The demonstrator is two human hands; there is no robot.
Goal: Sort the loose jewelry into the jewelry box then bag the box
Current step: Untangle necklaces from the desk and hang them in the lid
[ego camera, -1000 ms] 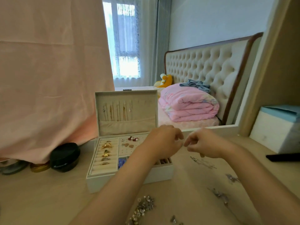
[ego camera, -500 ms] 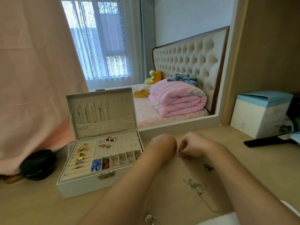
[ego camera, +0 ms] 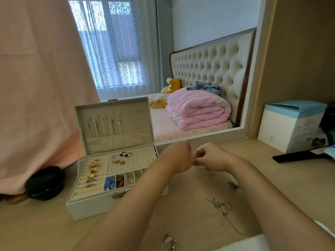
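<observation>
An open cream jewelry box (ego camera: 90,209) stands on the wooden desk, its lid upright with several chains hung inside. Rings, earrings and beads fill its tray. My left hand (ego camera: 178,159) and my right hand (ego camera: 211,156) meet just right of the box, fingers curled and pinching together on a small piece of jewelry that is too tiny and blurred to name. A loose silver chain (ego camera: 220,205) lies on the desk to the right. Another small silver piece (ego camera: 233,185) lies beyond it, and silver pieces (ego camera: 170,241) lie near the front edge.
A black round case (ego camera: 45,182) sits left of the box under a pink cloth (ego camera: 36,87). A white and blue carton (ego camera: 290,125) and a black flat object (ego camera: 297,156) stand at the right. A mirror (ego camera: 181,69) backs the desk.
The view has swung right, so the box now lies further left. My hands have come together beside the box and stay joined, a little higher than half a second ago.
</observation>
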